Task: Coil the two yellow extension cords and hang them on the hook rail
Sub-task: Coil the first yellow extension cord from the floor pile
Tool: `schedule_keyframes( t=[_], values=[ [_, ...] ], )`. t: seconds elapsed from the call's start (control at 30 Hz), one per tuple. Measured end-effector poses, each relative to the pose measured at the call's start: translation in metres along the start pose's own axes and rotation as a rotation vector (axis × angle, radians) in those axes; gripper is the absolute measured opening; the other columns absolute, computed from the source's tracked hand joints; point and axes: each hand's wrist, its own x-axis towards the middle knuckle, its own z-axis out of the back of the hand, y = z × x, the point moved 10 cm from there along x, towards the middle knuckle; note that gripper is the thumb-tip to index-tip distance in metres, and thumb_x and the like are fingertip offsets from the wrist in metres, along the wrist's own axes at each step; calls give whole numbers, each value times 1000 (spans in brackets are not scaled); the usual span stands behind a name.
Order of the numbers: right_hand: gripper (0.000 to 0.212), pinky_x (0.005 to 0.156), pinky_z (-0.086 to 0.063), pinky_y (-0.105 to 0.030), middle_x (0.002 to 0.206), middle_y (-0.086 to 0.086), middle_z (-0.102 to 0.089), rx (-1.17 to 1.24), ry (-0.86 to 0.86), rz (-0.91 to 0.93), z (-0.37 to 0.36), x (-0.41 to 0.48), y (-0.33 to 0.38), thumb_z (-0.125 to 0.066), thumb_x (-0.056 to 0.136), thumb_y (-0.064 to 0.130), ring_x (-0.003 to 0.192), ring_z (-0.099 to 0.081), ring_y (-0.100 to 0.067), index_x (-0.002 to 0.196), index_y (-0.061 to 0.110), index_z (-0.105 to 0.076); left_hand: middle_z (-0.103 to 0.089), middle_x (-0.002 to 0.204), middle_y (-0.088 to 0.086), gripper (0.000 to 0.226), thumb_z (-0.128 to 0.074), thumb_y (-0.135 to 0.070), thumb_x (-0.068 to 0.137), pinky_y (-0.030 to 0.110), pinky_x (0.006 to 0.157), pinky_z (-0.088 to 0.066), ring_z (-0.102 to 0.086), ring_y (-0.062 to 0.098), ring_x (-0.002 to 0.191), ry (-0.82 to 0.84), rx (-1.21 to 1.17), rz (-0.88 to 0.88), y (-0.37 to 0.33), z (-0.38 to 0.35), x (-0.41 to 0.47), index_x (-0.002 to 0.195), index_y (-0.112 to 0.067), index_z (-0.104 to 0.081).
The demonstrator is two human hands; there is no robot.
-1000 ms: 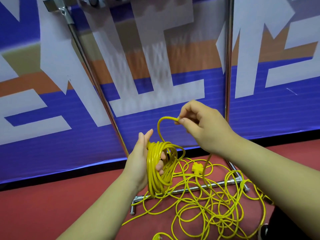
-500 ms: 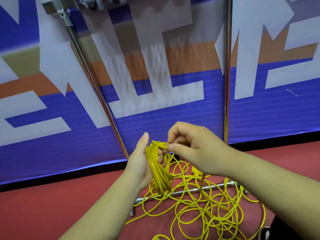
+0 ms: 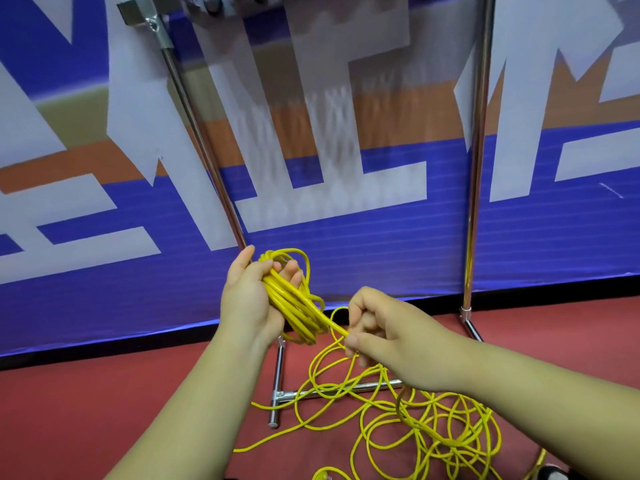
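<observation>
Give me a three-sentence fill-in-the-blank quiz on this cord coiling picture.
1. The left hand holds a coil of ___ cord.
2. The right hand pinches one strand; loose cord lies on the ___ floor.
3. That loose cord crosses ___ the rack's base bar.
Missing words: yellow; red; over.
</observation>
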Motion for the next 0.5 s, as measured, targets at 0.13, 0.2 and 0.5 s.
schedule_keyframes(
  t=[0.13,0.2,0.5],
  values=[
    [22,56,-43,-29,74,3,-68,13,120,-171,-17,3,-44,-62,98,23,59,-53,-16,102,11,-44,-58,79,10,47,-45,1,99,31,56,-59,-72,18,62,-19,-83,-44,-26,9,4,142,-20,-44],
    [28,52,-36,-27,74,5,-69,-16,166,-286,-18,3,-72,-62,97,34,57,-44,-15,100,13,-45,-57,76,9,47,-44,1,99,27,52,-55,-65,13,55,-4,-122,-50,-34,15,7,140,-21,-45],
    [42,49,-32,-28,50,8,-46,-40,-142,-399,19,20,-108,-80,80,41,48,-38,-14,82,17,-45,-50,71,3,28,-44,-4,102,17,38,-38,-39,4,41,194,-3,41,-32,16,3,121,-19,-59]
  ],
)
